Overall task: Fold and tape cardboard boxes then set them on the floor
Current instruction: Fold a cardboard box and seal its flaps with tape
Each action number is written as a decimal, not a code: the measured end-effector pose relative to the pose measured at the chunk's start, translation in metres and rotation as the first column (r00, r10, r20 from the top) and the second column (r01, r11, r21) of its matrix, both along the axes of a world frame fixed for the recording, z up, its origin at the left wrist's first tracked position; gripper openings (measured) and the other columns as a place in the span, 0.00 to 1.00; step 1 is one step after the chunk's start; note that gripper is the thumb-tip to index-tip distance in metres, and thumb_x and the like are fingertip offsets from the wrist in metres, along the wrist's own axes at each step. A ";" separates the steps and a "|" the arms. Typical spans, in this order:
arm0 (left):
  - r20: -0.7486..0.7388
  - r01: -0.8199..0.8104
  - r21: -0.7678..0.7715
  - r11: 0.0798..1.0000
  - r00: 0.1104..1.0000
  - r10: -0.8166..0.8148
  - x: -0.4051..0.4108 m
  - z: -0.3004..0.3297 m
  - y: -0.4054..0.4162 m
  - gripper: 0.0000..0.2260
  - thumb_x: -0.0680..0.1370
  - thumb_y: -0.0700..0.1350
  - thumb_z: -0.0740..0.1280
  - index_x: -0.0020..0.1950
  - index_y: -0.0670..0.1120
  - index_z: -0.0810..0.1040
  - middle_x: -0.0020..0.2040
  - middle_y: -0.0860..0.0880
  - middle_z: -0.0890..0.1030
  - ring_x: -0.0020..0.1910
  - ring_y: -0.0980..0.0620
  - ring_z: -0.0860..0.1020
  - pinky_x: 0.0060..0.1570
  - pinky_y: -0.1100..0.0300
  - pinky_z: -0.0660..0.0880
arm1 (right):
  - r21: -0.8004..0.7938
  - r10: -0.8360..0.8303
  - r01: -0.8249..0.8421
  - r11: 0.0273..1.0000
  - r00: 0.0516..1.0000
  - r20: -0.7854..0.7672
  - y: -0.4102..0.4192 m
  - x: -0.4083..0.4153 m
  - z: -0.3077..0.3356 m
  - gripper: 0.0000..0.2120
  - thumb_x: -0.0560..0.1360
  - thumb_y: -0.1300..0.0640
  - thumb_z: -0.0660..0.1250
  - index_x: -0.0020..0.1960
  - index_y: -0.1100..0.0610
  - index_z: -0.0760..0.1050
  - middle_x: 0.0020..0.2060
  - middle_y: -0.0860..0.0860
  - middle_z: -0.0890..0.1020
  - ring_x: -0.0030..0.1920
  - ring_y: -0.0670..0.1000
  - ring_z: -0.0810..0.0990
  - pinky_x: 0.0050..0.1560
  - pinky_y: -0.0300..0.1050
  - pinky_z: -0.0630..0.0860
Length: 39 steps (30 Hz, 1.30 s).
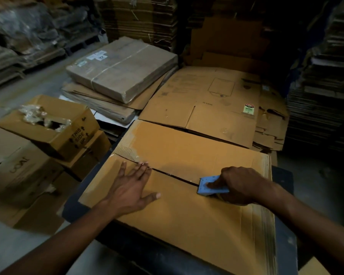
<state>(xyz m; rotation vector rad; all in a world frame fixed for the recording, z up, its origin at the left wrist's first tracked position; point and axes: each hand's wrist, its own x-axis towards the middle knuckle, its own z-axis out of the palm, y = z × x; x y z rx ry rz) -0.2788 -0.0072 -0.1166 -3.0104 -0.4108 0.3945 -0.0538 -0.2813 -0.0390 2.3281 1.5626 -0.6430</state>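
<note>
A brown cardboard box (187, 151) lies in front of me on a dark table (282, 175), its two top flaps folded shut with a dark seam running between them. My left hand (132, 185) presses flat, fingers spread, on the near flap at the seam's left part, where clear tape shows. My right hand (240, 187) grips a blue tape dispenser (207, 186) resting on the seam toward its right end.
Flattened cartons (207, 100) lie beyond the box, with a strapped bundle (123, 68) to their left. An open box with plastic wrap (48, 124) sits on other boxes (18, 175) at my left. Tall stacks of flat cardboard (322, 86) rise at the right and back.
</note>
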 end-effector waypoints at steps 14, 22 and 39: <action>-0.060 0.020 -0.205 0.978 0.998 -0.033 0.062 -0.015 -0.136 0.64 0.62 0.89 0.44 0.83 0.46 0.34 0.82 0.51 0.30 0.81 0.54 0.31 0.77 0.38 0.33 | -0.099 -0.094 0.093 0.991 0.996 0.000 0.014 -0.005 0.021 0.27 0.77 0.45 0.71 0.75 0.37 0.69 0.66 0.51 0.76 0.62 0.56 0.79 0.55 0.50 0.75; -0.046 0.023 -0.228 0.973 0.998 -0.034 0.061 -0.015 -0.134 0.63 0.62 0.89 0.43 0.84 0.47 0.35 0.83 0.52 0.32 0.81 0.56 0.32 0.78 0.38 0.33 | -0.231 -0.147 0.149 0.961 0.989 0.027 -0.040 0.009 0.039 0.31 0.77 0.48 0.72 0.76 0.37 0.66 0.66 0.49 0.75 0.62 0.53 0.77 0.58 0.50 0.77; -0.001 0.218 -0.375 0.901 0.972 -0.236 0.083 -0.016 -0.178 0.52 0.74 0.80 0.48 0.85 0.46 0.39 0.85 0.49 0.39 0.83 0.52 0.39 0.81 0.51 0.38 | -0.122 -0.082 0.083 0.989 0.997 0.013 -0.051 0.016 0.013 0.27 0.80 0.46 0.69 0.77 0.41 0.68 0.64 0.51 0.75 0.61 0.53 0.76 0.55 0.48 0.76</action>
